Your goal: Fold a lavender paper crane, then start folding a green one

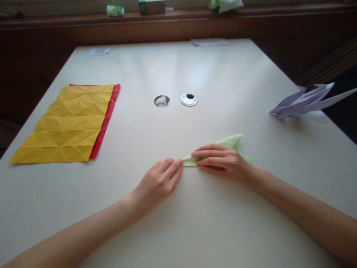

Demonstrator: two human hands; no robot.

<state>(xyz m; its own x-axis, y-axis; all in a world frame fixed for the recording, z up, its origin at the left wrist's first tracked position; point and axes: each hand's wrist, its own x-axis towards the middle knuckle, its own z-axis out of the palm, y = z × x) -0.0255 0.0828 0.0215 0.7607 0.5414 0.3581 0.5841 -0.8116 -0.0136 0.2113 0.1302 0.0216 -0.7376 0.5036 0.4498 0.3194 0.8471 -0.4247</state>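
A light green folded paper (231, 141) lies on the white table in front of me, narrow at its left tip and flaring into two points at the right. My left hand (163, 176) pinches that narrow tip; its thumb is hidden. Across the middle of the green paper rests my right hand (223, 160), its fingers holding it down against the table and covering much of it. The thumb of this hand is out of sight beneath the palm.
Creased yellow paper (67, 123) lies over a red sheet (104, 123) at left. A purple folded paper model (298, 104) stands near the right edge. Two round holes, the left hole (162, 101) and right hole (189, 99), pierce the table (134, 123). A small box (152, 6) sits on the ledge behind.
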